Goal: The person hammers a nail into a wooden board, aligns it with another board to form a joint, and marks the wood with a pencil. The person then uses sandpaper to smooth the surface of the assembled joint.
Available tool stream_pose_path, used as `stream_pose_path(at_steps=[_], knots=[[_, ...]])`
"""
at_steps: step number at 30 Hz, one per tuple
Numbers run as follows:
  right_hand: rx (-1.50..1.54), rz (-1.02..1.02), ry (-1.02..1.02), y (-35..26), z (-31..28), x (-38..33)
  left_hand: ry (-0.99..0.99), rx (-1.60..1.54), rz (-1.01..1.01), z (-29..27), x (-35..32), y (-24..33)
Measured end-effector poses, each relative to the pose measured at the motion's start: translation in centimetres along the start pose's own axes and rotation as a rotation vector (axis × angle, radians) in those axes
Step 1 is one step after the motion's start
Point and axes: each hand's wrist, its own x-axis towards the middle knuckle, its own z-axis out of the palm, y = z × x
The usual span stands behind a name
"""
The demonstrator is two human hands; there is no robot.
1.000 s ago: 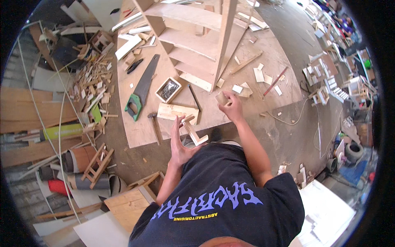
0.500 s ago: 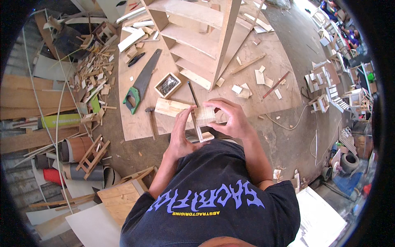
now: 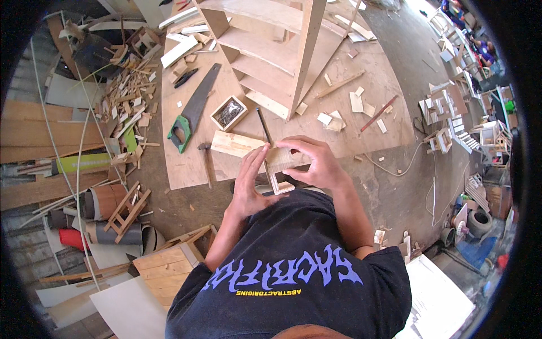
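Close in front of my body, my left hand (image 3: 249, 178) grips the left side of a small wooden piece (image 3: 280, 163), its fingers along a thin upright board. A short block sits at that board's near end, making an L shape. Around the right side of the small wooden piece curve the fingers and thumb of my right hand (image 3: 317, 163). Whether its parts are joined I cannot tell. Just beyond my hands, a pale wood block (image 3: 237, 143) lies on the plywood worktop (image 3: 186, 169), beside a dark slim rod (image 3: 263, 124).
A hammer (image 3: 207, 164), a green-handled handsaw (image 3: 195, 107) and a small box of nails (image 3: 229, 113) lie to the left. An open wooden shelf unit (image 3: 265, 56) stands at the back. Offcuts (image 3: 357, 103) are scattered right; a scrap pile (image 3: 127, 104) covers the floor at left.
The small wooden piece has tilted slightly between my hands, and its upper face looks darker. Both hands stay nearly in place.
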Motion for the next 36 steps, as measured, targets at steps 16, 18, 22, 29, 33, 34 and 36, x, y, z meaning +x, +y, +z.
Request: stream_pose_path(at_steps=[16, 18, 22, 29, 33, 34, 36], knots=[[0.049, 0.337, 0.349, 11.0, 0.4, -1.2, 0.085, 0.02, -0.064, 1.0, -1.3, -2.0], [-0.398, 0.585, 0.456, 18.5, -0.7, -3.4, 0.072, 0.026, -0.071, 1.4, -1.1, -2.2], [-0.76, 0.676, 0.439, 25.9, -1.9, -6.2, 0.067, 0.052, -0.074, 1.6, -1.0, -2.4], [-0.712, 0.746, 0.45, 25.5, -2.7, -5.7, 0.055, 0.049, -0.115, 2.2, -1.3, -2.9], [-0.627, 0.779, 0.617, 24.1, -1.7, -7.1, 0.084, 0.057, -0.116, 2.5, -1.0, -2.9], [-0.636, 0.749, 0.628, 23.4, -1.4, -7.6, 0.094, 0.063, -0.12, 2.6, -1.0, -2.9], [-0.646, 0.689, 0.645, 21.1, -1.0, -7.9, 0.098, 0.079, -0.116, 2.8, -0.8, -2.9]])
